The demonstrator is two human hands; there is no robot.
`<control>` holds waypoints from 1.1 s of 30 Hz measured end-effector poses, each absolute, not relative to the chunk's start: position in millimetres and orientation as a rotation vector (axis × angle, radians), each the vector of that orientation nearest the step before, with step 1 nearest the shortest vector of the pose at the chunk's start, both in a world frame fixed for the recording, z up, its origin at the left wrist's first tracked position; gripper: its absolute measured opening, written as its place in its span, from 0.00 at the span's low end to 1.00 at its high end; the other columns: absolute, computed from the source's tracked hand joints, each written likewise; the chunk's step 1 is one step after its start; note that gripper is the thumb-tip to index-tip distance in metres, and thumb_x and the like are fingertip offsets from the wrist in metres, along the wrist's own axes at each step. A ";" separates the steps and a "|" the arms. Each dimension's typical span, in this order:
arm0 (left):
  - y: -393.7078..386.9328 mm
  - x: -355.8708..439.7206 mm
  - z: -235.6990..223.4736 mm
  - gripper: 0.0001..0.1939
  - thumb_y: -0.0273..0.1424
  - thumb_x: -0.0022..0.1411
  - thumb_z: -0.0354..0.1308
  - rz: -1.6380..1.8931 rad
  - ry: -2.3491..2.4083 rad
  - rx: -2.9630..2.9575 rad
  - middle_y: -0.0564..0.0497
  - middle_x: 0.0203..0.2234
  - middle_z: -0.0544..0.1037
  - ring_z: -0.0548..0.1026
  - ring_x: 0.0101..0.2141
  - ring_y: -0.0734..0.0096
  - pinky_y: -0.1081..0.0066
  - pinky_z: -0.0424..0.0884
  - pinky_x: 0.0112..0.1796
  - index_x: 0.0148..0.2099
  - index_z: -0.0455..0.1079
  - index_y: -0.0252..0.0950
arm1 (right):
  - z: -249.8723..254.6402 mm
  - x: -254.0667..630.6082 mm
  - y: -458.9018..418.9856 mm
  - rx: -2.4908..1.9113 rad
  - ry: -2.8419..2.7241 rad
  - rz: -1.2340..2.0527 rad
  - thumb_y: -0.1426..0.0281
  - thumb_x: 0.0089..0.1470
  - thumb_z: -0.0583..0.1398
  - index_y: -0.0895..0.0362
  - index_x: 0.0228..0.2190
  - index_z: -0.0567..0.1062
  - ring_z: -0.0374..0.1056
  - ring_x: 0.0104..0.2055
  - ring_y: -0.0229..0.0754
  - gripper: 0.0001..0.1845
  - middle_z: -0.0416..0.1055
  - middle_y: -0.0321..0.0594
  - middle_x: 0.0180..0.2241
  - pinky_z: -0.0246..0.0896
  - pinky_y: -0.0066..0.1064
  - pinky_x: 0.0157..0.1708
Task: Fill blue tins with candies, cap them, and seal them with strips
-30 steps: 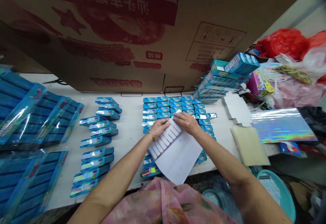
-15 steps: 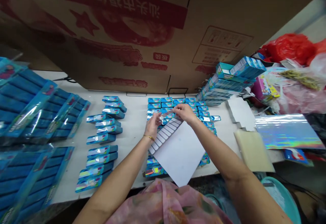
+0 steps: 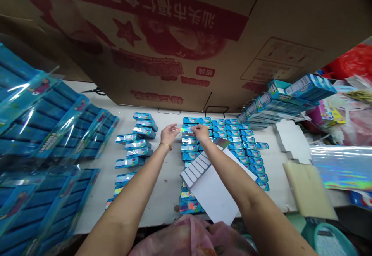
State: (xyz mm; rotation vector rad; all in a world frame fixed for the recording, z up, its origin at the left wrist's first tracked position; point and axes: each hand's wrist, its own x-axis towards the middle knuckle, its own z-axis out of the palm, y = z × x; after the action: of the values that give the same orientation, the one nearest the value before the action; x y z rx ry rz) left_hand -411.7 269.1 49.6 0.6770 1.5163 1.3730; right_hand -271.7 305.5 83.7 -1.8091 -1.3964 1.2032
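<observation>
Passage: a strip of white tabletop (image 3: 165, 186) runs between the left tin stacks (image 3: 135, 147) and the central tin rows (image 3: 219, 128). Obstructions: a cardboard carton (image 3: 162, 27) overhangs the far edge; a white sheet (image 3: 212, 194) covers the near tins, under the right forearm (image 3: 232, 174).

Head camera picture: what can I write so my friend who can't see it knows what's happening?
The left hand pinches a small shiny rainbow strip, with its other end by the right hand, above rows of small blue cases on a white table. A white paper sheet lies below the right forearm, and a big brown cardboard box fills the top.
</observation>
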 end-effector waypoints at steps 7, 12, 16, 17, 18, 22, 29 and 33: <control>292.9 -414.2 28.1 0.19 0.26 0.34 0.59 1.347 1.551 0.640 0.57 0.22 0.66 0.67 0.24 0.79 0.72 0.65 0.30 0.35 0.67 0.32 | 58.4 -275.3 322.0 -1.993 -1.536 0.983 0.64 0.42 0.57 0.57 0.22 0.74 0.63 0.24 0.35 0.10 0.68 0.34 0.20 0.56 0.24 0.24; 298.6 -411.6 21.9 0.20 0.26 0.34 0.59 1.336 1.547 0.600 0.56 0.22 0.67 0.67 0.23 0.78 0.72 0.65 0.29 0.36 0.67 0.32 | 59.6 -275.0 325.8 -2.027 -1.626 0.903 0.66 0.43 0.57 0.57 0.22 0.74 0.65 0.26 0.37 0.08 0.71 0.37 0.23 0.57 0.26 0.27; 300.4 -410.5 16.5 0.21 0.28 0.33 0.61 1.309 1.529 0.587 0.56 0.22 0.68 0.68 0.25 0.76 0.71 0.66 0.31 0.36 0.67 0.32 | 64.8 -278.8 328.2 -2.077 -1.728 0.850 0.66 0.46 0.56 0.57 0.24 0.74 0.67 0.29 0.38 0.08 0.73 0.39 0.27 0.58 0.26 0.28; 300.8 -409.6 14.3 0.22 0.28 0.33 0.61 1.311 1.517 0.585 0.56 0.22 0.68 0.68 0.25 0.76 0.71 0.66 0.31 0.36 0.67 0.32 | 66.1 -279.7 328.3 -2.094 -1.777 0.827 0.66 0.47 0.56 0.56 0.25 0.74 0.67 0.29 0.39 0.09 0.73 0.40 0.28 0.58 0.26 0.28; 301.2 -408.5 11.8 0.22 0.29 0.34 0.61 1.318 1.508 0.582 0.55 0.22 0.68 0.69 0.25 0.76 0.71 0.66 0.31 0.37 0.67 0.32 | 67.4 -280.3 328.0 -2.118 -1.830 0.789 0.66 0.48 0.56 0.56 0.26 0.74 0.67 0.30 0.39 0.09 0.73 0.40 0.29 0.58 0.27 0.28; 301.8 -402.6 2.9 0.19 0.29 0.37 0.59 1.317 1.604 0.642 0.54 0.23 0.69 0.69 0.25 0.75 0.71 0.66 0.31 0.37 0.67 0.32 | 71.4 -277.6 320.3 -2.166 -2.099 0.447 0.69 0.52 0.52 0.55 0.33 0.73 0.67 0.32 0.41 0.11 0.71 0.43 0.34 0.57 0.28 0.28; 293.2 -403.4 17.0 0.12 0.22 0.42 0.51 1.183 1.755 1.073 0.48 0.31 0.72 0.70 0.36 0.63 0.65 0.64 0.42 0.29 0.72 0.37 | 79.5 -273.5 303.7 -1.833 -2.773 0.126 0.75 0.50 0.51 0.53 0.47 0.66 0.65 0.38 0.45 0.21 0.67 0.50 0.40 0.56 0.36 0.37; 282.6 -397.6 41.3 0.14 0.24 0.46 0.49 1.179 1.825 1.224 0.44 0.36 0.71 0.68 0.39 0.60 0.63 0.61 0.45 0.35 0.73 0.34 | 103.7 -243.9 307.7 -1.861 -2.688 0.146 0.74 0.51 0.51 0.54 0.42 0.70 0.65 0.36 0.44 0.17 0.68 0.48 0.38 0.57 0.35 0.36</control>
State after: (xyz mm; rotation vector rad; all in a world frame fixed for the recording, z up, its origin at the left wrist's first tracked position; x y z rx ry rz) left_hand -397.6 282.6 41.3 1.2236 1.8246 1.1793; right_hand -243.9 307.7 103.7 -1.8612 -2.6877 0.1458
